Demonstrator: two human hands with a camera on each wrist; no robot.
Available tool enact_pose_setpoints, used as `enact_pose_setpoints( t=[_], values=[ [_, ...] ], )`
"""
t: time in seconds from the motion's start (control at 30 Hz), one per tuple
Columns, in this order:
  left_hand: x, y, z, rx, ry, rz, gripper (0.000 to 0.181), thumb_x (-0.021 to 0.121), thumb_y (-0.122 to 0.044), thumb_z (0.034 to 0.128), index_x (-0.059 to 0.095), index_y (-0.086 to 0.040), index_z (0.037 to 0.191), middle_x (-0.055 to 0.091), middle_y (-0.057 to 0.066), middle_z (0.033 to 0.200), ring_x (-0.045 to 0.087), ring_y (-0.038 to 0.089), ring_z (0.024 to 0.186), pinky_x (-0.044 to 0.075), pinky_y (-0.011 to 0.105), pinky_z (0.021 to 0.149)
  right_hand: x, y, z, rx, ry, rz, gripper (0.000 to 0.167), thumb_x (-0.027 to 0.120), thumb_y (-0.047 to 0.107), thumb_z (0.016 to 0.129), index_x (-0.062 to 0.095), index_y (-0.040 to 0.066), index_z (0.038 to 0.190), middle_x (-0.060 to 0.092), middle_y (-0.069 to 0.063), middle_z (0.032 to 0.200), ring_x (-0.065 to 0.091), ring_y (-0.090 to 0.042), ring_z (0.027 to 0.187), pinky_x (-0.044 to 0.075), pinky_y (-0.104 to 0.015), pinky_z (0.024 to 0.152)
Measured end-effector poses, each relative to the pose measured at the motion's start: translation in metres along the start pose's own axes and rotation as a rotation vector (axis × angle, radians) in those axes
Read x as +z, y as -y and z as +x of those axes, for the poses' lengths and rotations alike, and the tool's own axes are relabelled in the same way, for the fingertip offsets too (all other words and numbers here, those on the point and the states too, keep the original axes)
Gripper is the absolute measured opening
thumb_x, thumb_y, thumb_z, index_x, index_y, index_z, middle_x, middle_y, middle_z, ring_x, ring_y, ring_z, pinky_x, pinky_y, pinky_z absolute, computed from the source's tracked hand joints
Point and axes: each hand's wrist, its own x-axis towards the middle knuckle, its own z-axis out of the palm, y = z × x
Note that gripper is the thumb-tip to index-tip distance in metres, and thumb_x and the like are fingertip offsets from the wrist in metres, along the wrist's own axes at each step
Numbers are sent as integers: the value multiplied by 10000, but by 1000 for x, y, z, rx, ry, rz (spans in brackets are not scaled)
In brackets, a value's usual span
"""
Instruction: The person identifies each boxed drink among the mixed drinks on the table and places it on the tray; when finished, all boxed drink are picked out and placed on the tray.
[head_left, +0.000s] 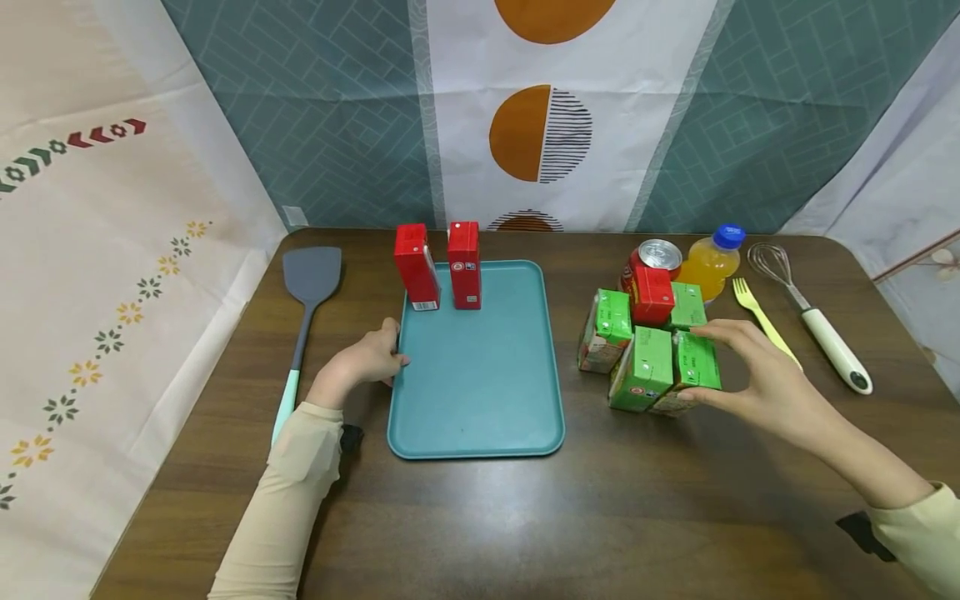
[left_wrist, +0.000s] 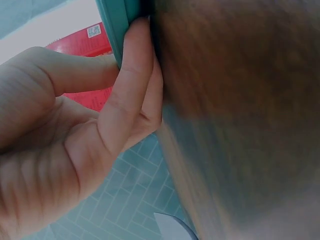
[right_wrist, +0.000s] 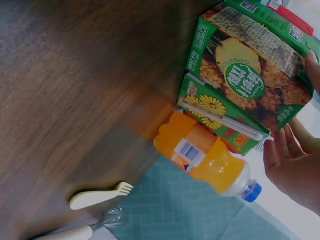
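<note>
My left hand pinches the left rim of a teal tray, thumb on top and fingers beneath, as the left wrist view shows. Two red drink cartons, one leaning and one upright, stand at the tray's far left corner. On the right, my right hand spans a green juice carton, thumb on its near side and fingertips at its far side. Its front shows pineapple pictures in the right wrist view. Pressed close around it are more green cartons and a red carton.
Behind the cartons stand a red soda can and an orange drink bottle with a blue cap. Farther right lie a yellow fork and a whisk. A grey spatula lies along the table's left side.
</note>
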Motion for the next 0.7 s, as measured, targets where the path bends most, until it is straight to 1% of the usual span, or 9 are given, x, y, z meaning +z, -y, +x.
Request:
enact_pose_setpoints(
  t=[0.2,0.23,0.27,0.33,0.37,0.43,0.5,0.63,0.7],
  values=[
    [2,3,2,8,-6,-9,366,482,-27,949,258,86,1215,506,299,1076,645,286,805,546,346,671,-1,0,7,-54,54,-73,756,915,88,436,601,0,1117,548,-115,1104,476,-234,1022,192,-2,930],
    [2,3,2,6,-8,-10,365,482,-27,948,260,86,1214,507,299,1074,644,285,805,547,346,669,-1,0,9,-58,65,-87,750,916,101,438,603,-2,1112,547,-123,1100,483,-259,1012,235,-40,934],
    [2,3,2,4,-10,-8,368,484,-28,948,258,86,1216,509,297,1072,645,283,803,547,345,666,-2,0,10,-48,77,-99,748,918,120,439,606,5,1109,547,-119,1098,489,-267,1007,269,-73,919],
    [3,4,2,4,-9,-9,375,483,-26,948,252,90,1220,505,299,1076,643,281,804,549,344,660,-3,1,12,-23,99,-115,743,924,163,446,611,17,1104,547,-119,1091,494,-281,998,356,-206,887],
    [3,4,2,4,-7,-9,378,483,-24,947,249,93,1220,503,300,1077,642,280,806,550,344,658,-3,2,13,-10,110,-123,740,925,184,451,612,21,1101,545,-121,1086,494,-285,993,380,-271,856],
    [3,4,3,2,-10,-7,382,486,-23,946,248,92,1222,503,298,1079,641,276,803,551,342,651,-2,3,14,11,123,-136,739,926,225,456,617,26,1097,544,-123,1078,494,-289,983,390,-377,790],
    [3,3,3,2,-11,-5,382,485,-21,945,248,92,1223,501,298,1083,639,272,801,551,340,647,-3,4,14,22,136,-152,737,922,253,461,618,21,1091,546,-128,1070,493,-294,974,398,-418,774],
    [2,2,2,-2,-18,3,377,491,-24,944,259,86,1219,508,294,1082,639,262,784,549,334,641,-4,3,15,20,157,-190,753,908,299,478,603,5,1100,551,-144,1068,490,-306,975,405,-441,783],
    [1,1,2,0,-18,7,377,494,-25,942,260,88,1215,507,296,1082,641,262,774,548,332,638,-4,2,14,20,169,-189,763,903,304,494,581,4,1118,545,-142,1075,496,-300,978,410,-440,783]
  ],
)
